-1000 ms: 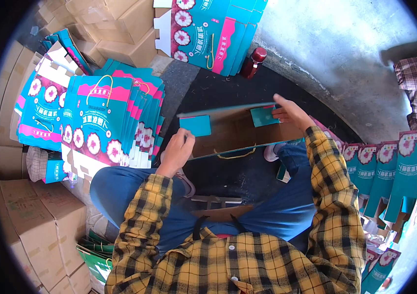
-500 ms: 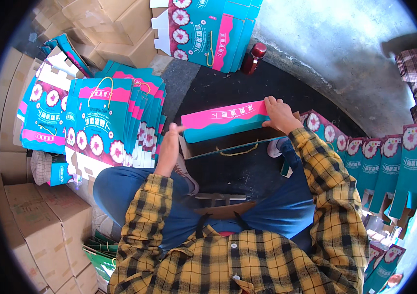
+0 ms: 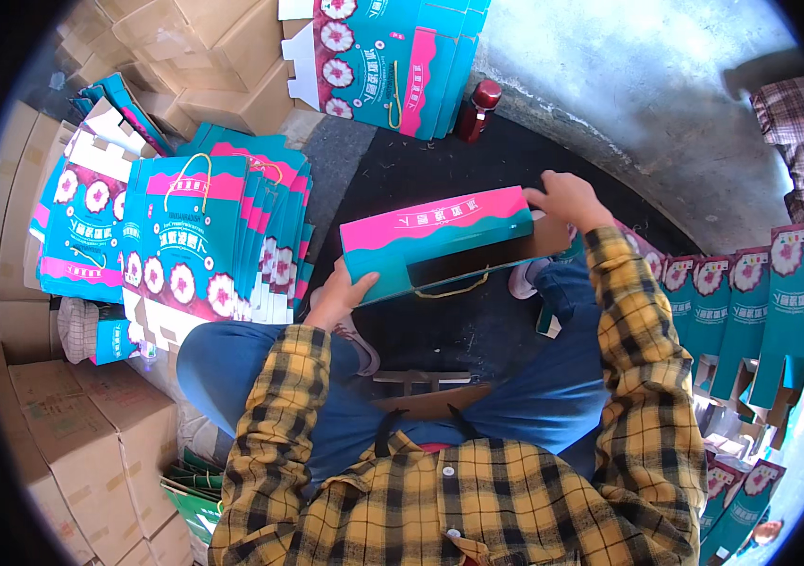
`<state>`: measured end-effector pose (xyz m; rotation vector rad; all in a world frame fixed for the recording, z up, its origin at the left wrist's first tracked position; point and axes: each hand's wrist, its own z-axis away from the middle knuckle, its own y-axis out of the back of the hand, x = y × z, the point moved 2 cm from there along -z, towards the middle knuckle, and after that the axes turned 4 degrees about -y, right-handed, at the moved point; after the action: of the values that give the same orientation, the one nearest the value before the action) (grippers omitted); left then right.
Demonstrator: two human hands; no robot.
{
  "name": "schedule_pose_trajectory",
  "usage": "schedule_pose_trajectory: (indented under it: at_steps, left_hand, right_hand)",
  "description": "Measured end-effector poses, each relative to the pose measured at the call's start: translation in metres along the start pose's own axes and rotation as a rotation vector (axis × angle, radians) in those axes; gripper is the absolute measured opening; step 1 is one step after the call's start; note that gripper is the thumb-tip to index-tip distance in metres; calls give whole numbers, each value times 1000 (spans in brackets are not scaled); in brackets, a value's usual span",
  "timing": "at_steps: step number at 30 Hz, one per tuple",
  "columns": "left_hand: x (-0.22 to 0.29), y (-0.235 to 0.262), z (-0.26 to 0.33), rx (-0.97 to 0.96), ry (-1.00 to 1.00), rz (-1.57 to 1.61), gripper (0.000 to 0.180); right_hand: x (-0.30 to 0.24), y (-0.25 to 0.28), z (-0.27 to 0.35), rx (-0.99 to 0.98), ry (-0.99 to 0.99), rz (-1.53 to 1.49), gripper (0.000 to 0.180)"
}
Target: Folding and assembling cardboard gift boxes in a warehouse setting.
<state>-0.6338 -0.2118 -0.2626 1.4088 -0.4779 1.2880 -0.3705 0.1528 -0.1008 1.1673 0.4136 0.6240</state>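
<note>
The person sat low with knees apart, yellow plaid sleeves reaching forward over blue trousers, so that the work hung in the gap between the legs. The left hand (image 3: 341, 297) was closed around the near left end of a teal-and-pink gift box (image 3: 440, 241), thumb on top, while the right hand (image 3: 567, 200) pressed with bent fingers on its far right end; gripped at both ends, the long box stayed level and square, its brown inner face turned down toward the lap, probably so a flap could be pushed home. A yellow cord handle (image 3: 454, 288) drooped from its underside. Just left of the left hand leaned a fanned stack of flat box blanks (image 3: 204, 236), seemingly kept within easy reach. To the right of the right hand, a row of upright teal boxes (image 3: 751, 302) stood side by side against the edge of view. Beyond both hands lay a dark floor mat (image 3: 421, 170) on a grey concrete floor (image 3: 628, 85), where a dark red bottle (image 3: 479, 106) stood beside another blank (image 3: 383, 57). Brown cardboard cartons (image 3: 223, 57) were piled farther left.
</note>
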Motion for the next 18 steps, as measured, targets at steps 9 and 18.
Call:
schedule_pose_trajectory:
  at_steps: [9, 18]
  left_hand:
    - [-12, 1, -3, 26, -36, 5, 81]
    - [25, 18, 10, 57, 531, 582, 68]
  right_hand:
    - [-11, -49, 46, -570, 386, -359, 105]
    - [-11, -57, 2, 53, 117, -112, 98]
